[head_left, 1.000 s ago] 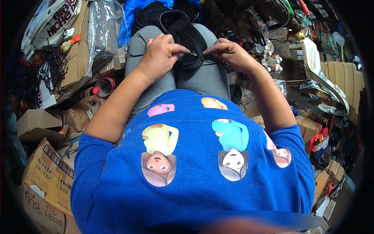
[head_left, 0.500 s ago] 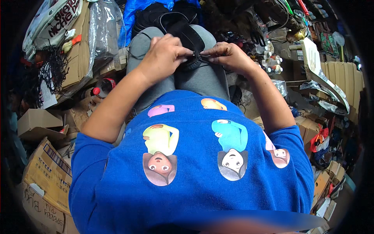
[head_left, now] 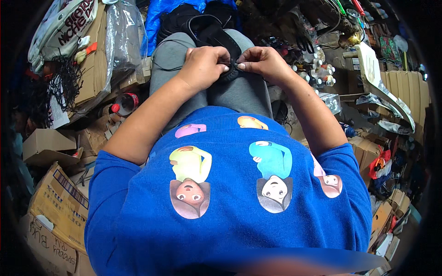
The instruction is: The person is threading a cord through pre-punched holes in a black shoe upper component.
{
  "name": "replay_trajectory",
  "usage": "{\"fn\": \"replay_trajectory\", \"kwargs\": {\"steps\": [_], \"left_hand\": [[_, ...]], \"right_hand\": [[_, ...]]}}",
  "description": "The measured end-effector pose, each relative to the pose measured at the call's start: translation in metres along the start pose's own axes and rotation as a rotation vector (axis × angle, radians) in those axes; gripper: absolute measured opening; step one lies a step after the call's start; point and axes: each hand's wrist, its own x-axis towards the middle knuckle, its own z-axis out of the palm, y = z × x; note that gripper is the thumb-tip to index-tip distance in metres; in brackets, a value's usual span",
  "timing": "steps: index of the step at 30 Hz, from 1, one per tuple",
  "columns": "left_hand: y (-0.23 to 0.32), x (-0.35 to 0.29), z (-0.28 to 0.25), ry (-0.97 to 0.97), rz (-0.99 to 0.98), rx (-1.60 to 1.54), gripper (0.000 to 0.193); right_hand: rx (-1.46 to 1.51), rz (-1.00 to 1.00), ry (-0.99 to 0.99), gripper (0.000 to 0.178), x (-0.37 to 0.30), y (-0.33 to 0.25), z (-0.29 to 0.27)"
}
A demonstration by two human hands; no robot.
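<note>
Over my lap lies a black, flexible piece (head_left: 229, 42) with a row of small stitches or holes along its edge; its exact kind is unclear. My left hand (head_left: 206, 65) is closed in a pinch at its left side, on what looks like a thin black cord (head_left: 165, 69), which also loops over my left thigh. From the right, my right hand (head_left: 264, 64) pinches the black piece's edge, thumb and forefinger pressed together. The two sets of fingertips are close together, nearly meeting. The piece's lower rounded end rests between my grey-clad thighs (head_left: 239, 94), and fingers partly hide it.
Cardboard boxes (head_left: 57, 207) and a red-capped bottle (head_left: 124, 105) are on the left, below clear plastic wrapping (head_left: 123, 41). Several small white-capped bottles (head_left: 322, 73) stand right of my knees, near a curved white plastic part (head_left: 370, 69). Clutter surrounds both sides.
My left hand has shifted slightly right and down, its fingers curling in more. My right hand's fingers have bent from stretched out into a tighter pinch, a little lower.
</note>
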Motion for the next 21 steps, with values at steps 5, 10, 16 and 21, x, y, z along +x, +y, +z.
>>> {"fn": "replay_trajectory", "kwargs": {"steps": [5,10,16,21], "left_hand": [[0.018,0.008,-0.016,-0.023,0.365,0.479,0.010],[0.000,-0.003,-0.033,-0.068,0.366,0.554,0.009],[0.000,-0.005,-0.021,-0.060,0.261,0.317,0.009],[-0.001,0.004,-0.014,-0.082,0.236,0.218,0.012]], "right_hand": [[-0.203,-0.139,-0.031,0.014,0.001,-0.013,-0.004],[-0.022,-0.031,-0.054,0.014,-0.004,-0.003,-0.026],[0.124,-0.013,-0.011,0.014,-0.011,0.012,-0.022],[0.125,0.152,-0.038,0.014,-0.038,0.012,-0.038]]}}
